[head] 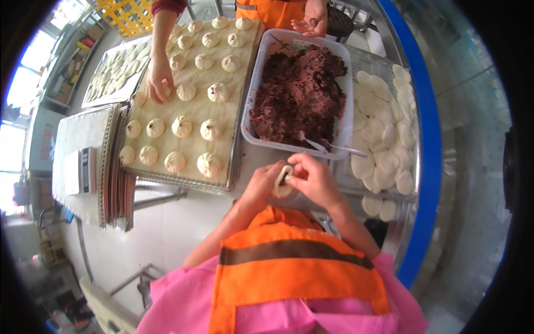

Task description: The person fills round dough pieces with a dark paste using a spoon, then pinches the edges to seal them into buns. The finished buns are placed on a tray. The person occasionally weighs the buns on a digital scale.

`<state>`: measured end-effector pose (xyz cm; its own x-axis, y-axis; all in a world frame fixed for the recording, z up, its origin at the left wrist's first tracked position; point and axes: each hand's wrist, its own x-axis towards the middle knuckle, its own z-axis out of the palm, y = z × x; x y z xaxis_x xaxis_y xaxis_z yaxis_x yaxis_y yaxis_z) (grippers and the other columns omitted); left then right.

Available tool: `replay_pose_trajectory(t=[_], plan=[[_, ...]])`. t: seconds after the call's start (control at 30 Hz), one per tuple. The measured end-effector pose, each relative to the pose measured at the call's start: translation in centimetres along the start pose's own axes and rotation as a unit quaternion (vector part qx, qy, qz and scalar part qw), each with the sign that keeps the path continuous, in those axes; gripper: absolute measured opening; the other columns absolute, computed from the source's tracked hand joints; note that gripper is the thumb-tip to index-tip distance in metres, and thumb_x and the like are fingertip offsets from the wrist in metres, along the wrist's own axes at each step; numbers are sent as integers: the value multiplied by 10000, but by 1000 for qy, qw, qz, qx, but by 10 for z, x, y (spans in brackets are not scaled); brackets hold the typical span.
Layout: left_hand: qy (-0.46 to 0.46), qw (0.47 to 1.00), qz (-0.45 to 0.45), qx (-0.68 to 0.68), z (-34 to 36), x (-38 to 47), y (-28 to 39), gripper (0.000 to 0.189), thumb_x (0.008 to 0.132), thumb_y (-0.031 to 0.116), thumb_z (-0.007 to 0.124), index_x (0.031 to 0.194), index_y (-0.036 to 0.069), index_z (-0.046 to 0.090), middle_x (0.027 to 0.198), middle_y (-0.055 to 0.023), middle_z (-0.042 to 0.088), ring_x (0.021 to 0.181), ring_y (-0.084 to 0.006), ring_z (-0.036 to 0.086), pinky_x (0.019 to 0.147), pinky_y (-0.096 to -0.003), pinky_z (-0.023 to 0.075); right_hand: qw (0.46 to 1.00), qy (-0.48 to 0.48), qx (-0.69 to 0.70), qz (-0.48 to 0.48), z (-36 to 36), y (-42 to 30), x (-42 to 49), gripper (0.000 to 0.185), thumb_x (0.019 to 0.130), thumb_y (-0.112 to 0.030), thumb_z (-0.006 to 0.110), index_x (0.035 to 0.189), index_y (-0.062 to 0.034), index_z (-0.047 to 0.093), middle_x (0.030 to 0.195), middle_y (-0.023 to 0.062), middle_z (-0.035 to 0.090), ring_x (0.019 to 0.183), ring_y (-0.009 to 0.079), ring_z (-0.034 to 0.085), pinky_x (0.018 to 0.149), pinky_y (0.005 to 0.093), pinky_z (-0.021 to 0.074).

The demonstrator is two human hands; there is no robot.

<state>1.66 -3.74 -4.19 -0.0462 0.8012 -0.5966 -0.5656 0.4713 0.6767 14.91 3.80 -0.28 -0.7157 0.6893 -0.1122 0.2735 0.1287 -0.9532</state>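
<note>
Between my two hands is a round of dough (282,190), folded up around dark filling that shows through its gap. My left hand (262,182) cups it from the left side. With thumb and fingertips, my right hand (311,177) pinches the dough's right edge. Just beyond them stands a translucent plastic tub (246,121) of dark reddish-brown filling (300,92). A spoon (313,142) is stuck in the filling, and another handle (348,149) crosses the tub's near rim. Flat dough rounds (377,129) overlap on a tray to my right.
A lined tray (196,112) at the left bears rows of pleated buns (210,165). A co-worker's hand (159,81) touches a bun there; their other hand (313,21) holds a bit of filling. Stacked trays (89,121) carry a scale (85,169). More dough pieces (119,69) lie behind.
</note>
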Motion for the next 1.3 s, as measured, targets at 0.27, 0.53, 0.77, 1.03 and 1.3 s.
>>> replay_pose_trajectory(t=[0.27,0.53,0.77,1.03,1.3], plan=[[-25,989,-8,-146,2,-9,10,381,907,338,386,928,-1,560,777,-66,588,654,-126,564,561,-254,467,967,6,-139,-214,1,-5,8,77,723,-24,607,753,-16,536,652,90,550,565,184,549,520,287,426],[-6,998,69,-10,-9,-3,9,428,898,343,407,854,-31,612,726,-48,588,606,-95,511,565,-237,417,968,-59,-152,-193,3,-6,13,94,705,-19,592,764,-14,520,666,114,529,618,274,549,531,332,436],[11,1000,-3,10,-12,-1,15,494,887,400,389,803,-30,618,687,-55,592,606,-112,524,562,-261,423,981,-110,-114,-115,-4,-18,14,68,724,-61,560,769,-34,518,675,103,511,600,303,532,518,376,422],[-40,985,-26,-167,-1,-7,19,518,892,446,338,939,-18,563,802,-87,592,659,-138,556,581,-269,455,925,-125,-247,-260,-12,-28,15,89,696,-48,613,732,-33,533,685,103,538,605,280,552,525,347,433],[-85,971,-48,-217,1,-6,22,474,891,419,366,908,-17,551,775,-93,592,650,-159,568,579,-279,472,942,-118,-203,-239,-13,-27,15,87,701,-61,607,732,-41,529,696,104,541,621,288,554,539,348,438]])
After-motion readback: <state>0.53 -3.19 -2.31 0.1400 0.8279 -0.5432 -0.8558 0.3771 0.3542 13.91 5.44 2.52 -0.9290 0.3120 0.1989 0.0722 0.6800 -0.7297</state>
